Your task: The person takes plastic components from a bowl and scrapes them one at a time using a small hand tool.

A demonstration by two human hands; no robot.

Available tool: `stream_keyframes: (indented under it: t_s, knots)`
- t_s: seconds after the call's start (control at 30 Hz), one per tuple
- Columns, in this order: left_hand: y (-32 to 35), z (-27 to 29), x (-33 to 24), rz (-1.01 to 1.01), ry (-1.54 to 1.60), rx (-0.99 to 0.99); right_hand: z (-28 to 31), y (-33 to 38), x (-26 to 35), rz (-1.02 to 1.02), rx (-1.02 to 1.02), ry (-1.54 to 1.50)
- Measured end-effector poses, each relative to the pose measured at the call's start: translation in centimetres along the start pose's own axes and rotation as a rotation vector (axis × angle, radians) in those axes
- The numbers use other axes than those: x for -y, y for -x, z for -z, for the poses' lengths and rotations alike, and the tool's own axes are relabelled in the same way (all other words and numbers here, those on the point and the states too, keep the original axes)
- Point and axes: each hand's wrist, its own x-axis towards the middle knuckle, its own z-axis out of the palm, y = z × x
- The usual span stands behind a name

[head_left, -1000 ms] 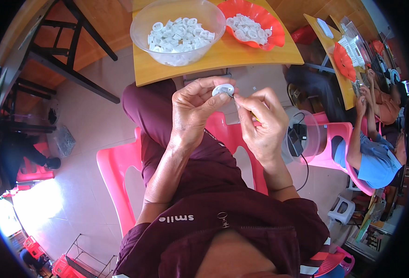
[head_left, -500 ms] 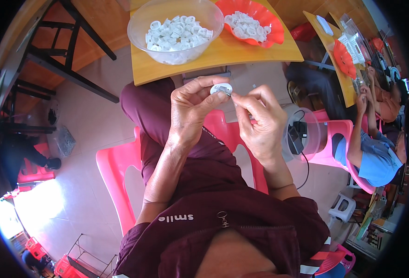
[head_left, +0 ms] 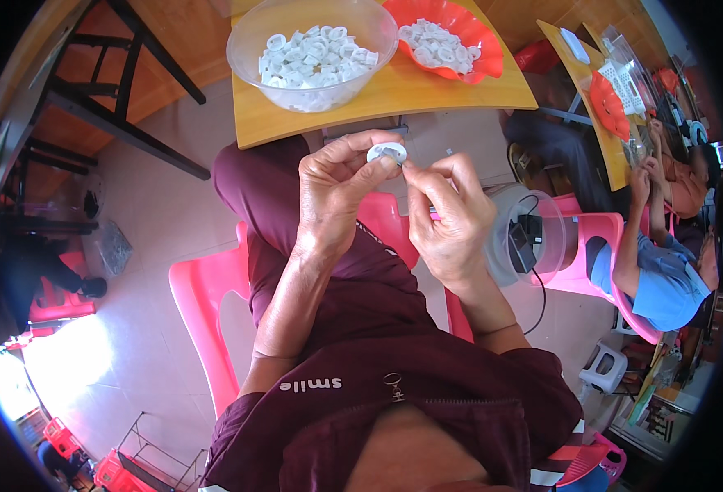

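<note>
A: Left hand?
B: Fingers pinch small white plastic ring, as a second ago, below the wooden worktop near edge.
A: Right hand?
B: Fingertips closed, touching the ring; work unfinished.

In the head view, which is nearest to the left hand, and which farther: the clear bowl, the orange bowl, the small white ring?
From the left hand:
1. Small white ring, pinched at its fingertips.
2. Clear bowl, on the wooden table just ahead.
3. Orange bowl, on the same table, farther to the right.
</note>
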Motion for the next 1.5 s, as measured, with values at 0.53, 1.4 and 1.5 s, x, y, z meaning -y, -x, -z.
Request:
stream_keyframes:
  t_s: [0.53, 1.4, 1.5]
  knots:
    - [0.1, 0.0, -0.5, 0.019, 0.027, 0.012, -0.1, -0.5, -0.2, -0.03, -0.023, -0.169]
    - [-0.3, 1.5, 0.5, 0.133, 0.103, 0.093, 0.6, -1.2, -0.3, -0.176, 0.068, -0.279]
    - [-0.2, 1.2, 0.4, 0.088, -0.08, 0.101, 0.4, -1.2, -0.2, -0.193, 0.105, -0.273]
